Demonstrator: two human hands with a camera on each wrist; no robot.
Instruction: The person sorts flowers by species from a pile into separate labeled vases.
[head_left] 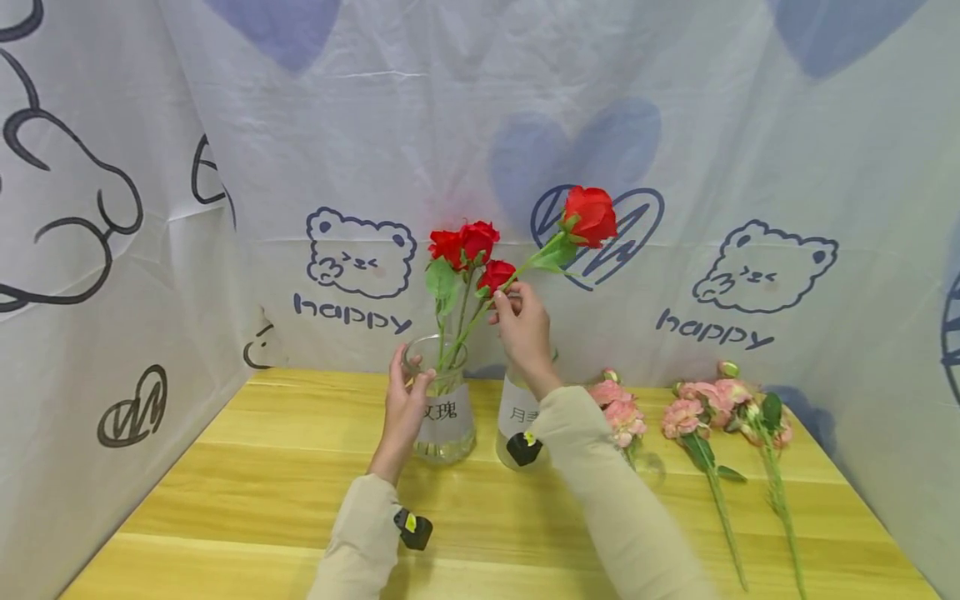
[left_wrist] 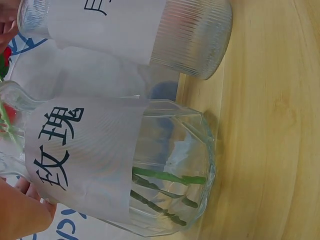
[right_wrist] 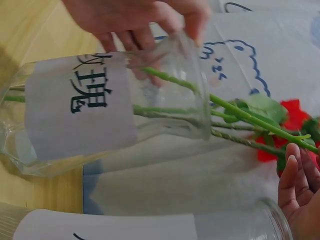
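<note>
My left hand (head_left: 405,402) grips the neck of a clear glass vase (head_left: 445,450) with a white label, which stands on the table. Several red roses (head_left: 478,242) lean in it, and some stem ends show through the glass in the left wrist view. Above the vase's right side, my right hand (head_left: 523,327) pinches the green stem of another red rose (head_left: 590,218), whose bloom tilts up to the right. In the right wrist view, that stem (right_wrist: 240,114) passes through the vase's mouth, its lower end partly hidden behind the label.
A second labelled vase (head_left: 513,417) of ribbed glass stands close on the right, partly behind my right forearm. Several pink flowers (head_left: 705,408) lie on the right of the wooden table (head_left: 225,500). A printed white cloth (head_left: 450,150) hangs behind.
</note>
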